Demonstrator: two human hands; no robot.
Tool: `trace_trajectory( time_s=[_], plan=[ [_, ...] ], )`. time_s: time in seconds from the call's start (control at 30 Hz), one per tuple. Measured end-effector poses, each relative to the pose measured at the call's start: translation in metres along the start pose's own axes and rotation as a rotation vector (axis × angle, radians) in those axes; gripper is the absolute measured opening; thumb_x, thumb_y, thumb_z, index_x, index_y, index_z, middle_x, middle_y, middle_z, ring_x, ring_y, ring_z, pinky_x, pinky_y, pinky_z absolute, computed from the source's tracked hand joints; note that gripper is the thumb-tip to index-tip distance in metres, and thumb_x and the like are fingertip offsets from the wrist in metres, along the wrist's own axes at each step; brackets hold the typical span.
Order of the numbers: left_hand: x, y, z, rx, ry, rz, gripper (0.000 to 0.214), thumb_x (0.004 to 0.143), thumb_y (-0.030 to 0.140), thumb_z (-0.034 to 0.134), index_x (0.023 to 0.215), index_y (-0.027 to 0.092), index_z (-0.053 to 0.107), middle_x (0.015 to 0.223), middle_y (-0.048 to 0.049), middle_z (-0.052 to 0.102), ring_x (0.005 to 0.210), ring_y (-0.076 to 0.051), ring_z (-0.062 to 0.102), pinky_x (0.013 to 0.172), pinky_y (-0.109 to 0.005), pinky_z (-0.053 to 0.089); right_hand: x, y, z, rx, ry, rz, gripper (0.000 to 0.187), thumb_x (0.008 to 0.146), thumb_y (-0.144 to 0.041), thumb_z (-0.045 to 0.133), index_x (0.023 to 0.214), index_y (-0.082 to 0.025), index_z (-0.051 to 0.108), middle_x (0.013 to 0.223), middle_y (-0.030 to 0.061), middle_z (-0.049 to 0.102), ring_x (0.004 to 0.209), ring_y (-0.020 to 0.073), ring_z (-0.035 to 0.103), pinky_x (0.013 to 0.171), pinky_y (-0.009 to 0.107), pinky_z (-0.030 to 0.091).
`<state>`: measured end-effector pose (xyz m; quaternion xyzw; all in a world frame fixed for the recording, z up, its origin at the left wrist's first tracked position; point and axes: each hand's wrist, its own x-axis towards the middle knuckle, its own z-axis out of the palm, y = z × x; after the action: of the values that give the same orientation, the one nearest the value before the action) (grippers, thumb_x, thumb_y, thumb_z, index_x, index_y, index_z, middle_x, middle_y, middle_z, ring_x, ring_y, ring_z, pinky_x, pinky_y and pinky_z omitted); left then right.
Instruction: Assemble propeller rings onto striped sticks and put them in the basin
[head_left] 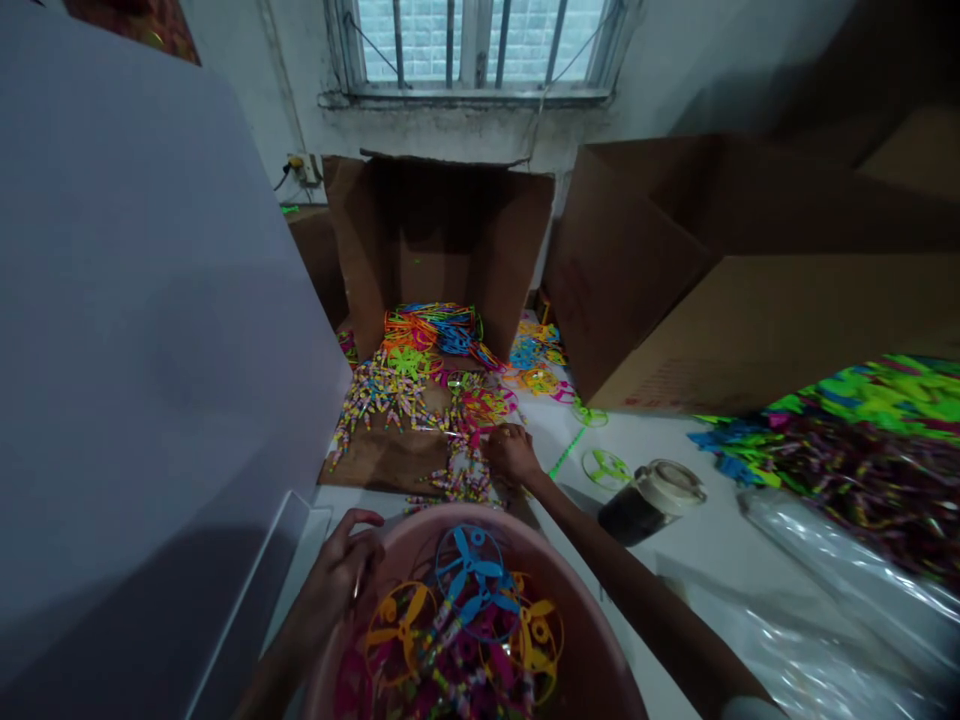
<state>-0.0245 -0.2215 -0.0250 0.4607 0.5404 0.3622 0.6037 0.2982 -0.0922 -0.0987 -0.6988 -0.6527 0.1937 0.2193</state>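
Right hand curled against toy-stick pile; left hand fingers curled above pink basin, pinch unclear.

From where I stand, a tall white panel walls off the whole left of the frame, so the left hand has no way past it on that side. A pink basin fills the bottom centre, its rim close by both forearms. From the right hand, a strip of white tabletop runs toward the right, though a lidded jar stands beside that lane. Further right, a heap of colourful plastic pieces and clear plastic sheeting bar the way, and cardboard boxes rise across the top.
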Motion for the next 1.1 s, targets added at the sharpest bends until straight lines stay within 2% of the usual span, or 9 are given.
trace_trajectory(
  time_s=[0.13, 0.3, 0.37, 0.5, 0.63, 0.7, 0.8, 0.93, 1.1],
  plan=[
    [-0.003, -0.002, 0.006, 0.06, 0.055, 0.002, 0.04, 0.075, 0.054, 0.061, 0.098, 0.024, 0.048, 0.054, 0.012, 0.046, 0.034, -0.006, 0.029, 0.036, -0.017, 0.021, 0.001, 0.0, -0.006, 0.155, 0.059, -0.004, 0.03, 0.096, -0.033, 0.065, 0.122, -0.018, 0.064, 0.136, 0.0102, 0.059, 0.124, 0.0282, 0.057, 0.105, 0.054, 0.046],
    [-0.003, 0.006, 0.011, 0.044, 0.027, 0.1, 0.042, 0.074, 0.056, 0.067, 0.095, 0.023, 0.053, 0.077, -0.001, 0.069, 0.063, -0.016, 0.06, 0.054, -0.023, 0.043, 0.005, -0.007, -0.029, 0.513, 0.19, 0.061, 0.028, 0.097, -0.035, 0.063, 0.119, -0.017, 0.065, 0.129, 0.0093, 0.063, 0.115, 0.0258, 0.062, 0.098, 0.048, 0.052],
    [-0.006, 0.009, 0.014, 0.001, 0.0, 0.079, 0.042, 0.076, 0.057, 0.068, 0.097, 0.023, 0.054, 0.08, -0.001, 0.07, 0.063, -0.015, 0.06, 0.056, -0.023, 0.044, -0.002, -0.014, -0.039, 0.695, 0.209, 0.098, 0.031, 0.098, -0.04, 0.061, 0.116, -0.015, 0.065, 0.12, 0.0086, 0.066, 0.104, 0.0237, 0.066, 0.089, 0.044, 0.056],
    [-0.005, 0.009, 0.022, -0.036, -0.018, 0.074, 0.048, 0.078, 0.067, 0.066, 0.094, 0.023, 0.054, 0.066, 0.0057, 0.062, 0.039, -0.007, 0.034, 0.04, -0.02, 0.026, -0.039, -0.039, -0.053, 1.04, 0.116, 0.129, 0.038, 0.093, -0.051, 0.058, 0.112, -0.019, 0.062, 0.106, 0.0077, 0.072, 0.083, 0.0202, 0.072, 0.069, 0.036, 0.061],
    [-0.004, 0.018, 0.031, 0.07, -0.048, 0.198, 0.044, 0.081, 0.062, 0.066, 0.077, 0.019, 0.061, 0.063, 0.0022, 0.061, 0.054, -0.012, 0.052, 0.051, -0.021, 0.04, -0.088, -0.072, -0.06, 1.238, -0.027, 0.154, 0.04, 0.078, -0.044, 0.076, 0.11, -0.025, 0.06, 0.104, 0.0038, 0.075, 0.079, 0.0189, 0.073, 0.067, 0.033, 0.061],
    [-0.006, 0.028, 0.034, 0.094, -0.068, 0.216, 0.039, 0.084, 0.057, 0.066, 0.081, 0.018, 0.068, 0.076, -0.0018, 0.069, 0.074, -0.017, 0.063, 0.068, -0.024, 0.049, -0.108, -0.086, -0.063, 1.284, -0.084, 0.181, 0.04, 0.075, -0.04, 0.08, 0.108, -0.026, 0.061, 0.098, 0.0023, 0.076, 0.075, 0.0174, 0.072, 0.065, 0.029, 0.06],
    [-0.01, 0.045, 0.041, 0.098, -0.099, 0.233, 0.037, 0.089, 0.052, 0.062, 0.099, 0.018, 0.071, 0.096, -0.0057, 0.075, 0.094, -0.022, 0.066, 0.084, -0.028, 0.05, -0.129, -0.101, -0.068, 1.235, -0.235, 0.165, 0.044, 0.069, -0.034, 0.087, 0.105, -0.024, 0.063, 0.075, -0.0028, 0.073, 0.056, 0.0126, 0.064, 0.053, 0.022, 0.051],
    [-0.013, 0.052, 0.05, 0.199, -0.132, 0.309, 0.034, 0.094, 0.049, 0.058, 0.1, 0.017, 0.068, 0.089, -0.0046, 0.072, 0.084, -0.02, 0.065, 0.073, -0.026, 0.05, -0.145, -0.113, -0.074, 1.114, -0.404, 0.072, 0.035, 0.062, -0.031, 0.093, 0.079, -0.019, 0.065, 0.069, -0.0039, 0.069, 0.057, 0.0099, 0.06, 0.057, 0.02, 0.048],
    [-0.022, 0.042, 0.063, 0.267, -0.057, 0.376, 0.03, 0.095, 0.044, 0.057, 0.093, 0.017, 0.07, 0.081, -0.0032, 0.071, 0.081, -0.02, 0.064, 0.07, -0.024, 0.05, -0.154, -0.116, -0.077, 1.075, -0.31, 0.132, 0.035, 0.069, -0.045, 0.087, 0.081, -0.018, 0.068, 0.063, -0.0033, 0.065, 0.055, 0.0118, 0.056, 0.054, 0.023, 0.043]
  ],
)
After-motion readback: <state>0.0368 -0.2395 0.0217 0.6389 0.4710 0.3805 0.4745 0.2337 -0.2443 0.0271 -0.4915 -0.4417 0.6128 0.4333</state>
